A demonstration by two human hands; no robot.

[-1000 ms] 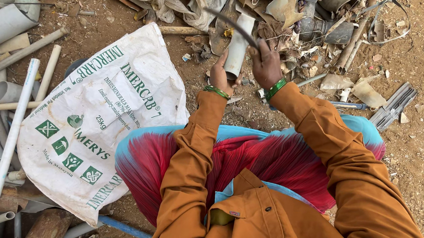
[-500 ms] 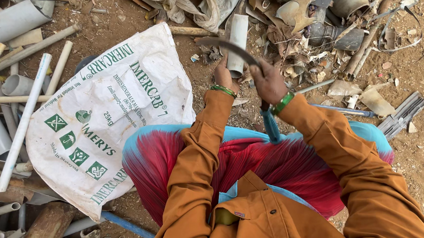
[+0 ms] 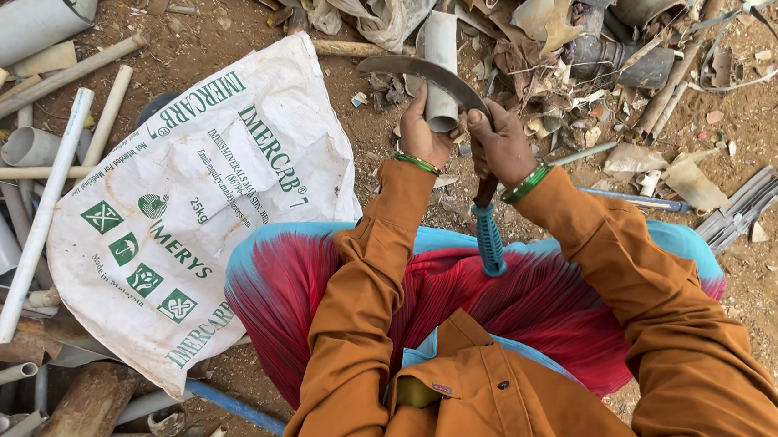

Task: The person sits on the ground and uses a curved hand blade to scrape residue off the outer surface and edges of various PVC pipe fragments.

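Note:
My left hand [image 3: 420, 131] grips the near end of a short grey plastic pipe [image 3: 439, 62] that points away from me over the dirt. My right hand [image 3: 504, 144] holds a sickle by its neck; the curved metal blade [image 3: 422, 69] arches across the pipe and its blue handle [image 3: 489, 239] hangs down toward my lap. Both wrists carry green bangles below orange sleeves. A red and blue cloth [image 3: 457, 296] covers my knees.
A large white printed sack [image 3: 180, 204] lies on the ground to my left. Grey and white pipes [image 3: 38, 212] are piled along the left edge. Broken plastic scrap and pipe pieces [image 3: 592, 50] are heaped ahead. Flat grey strips [image 3: 741, 208] lie at right.
Both hands have drawn the pipe and sickle closer to me from the scrap heap. The blade now sits over the pipe and the blue handle has come into view.

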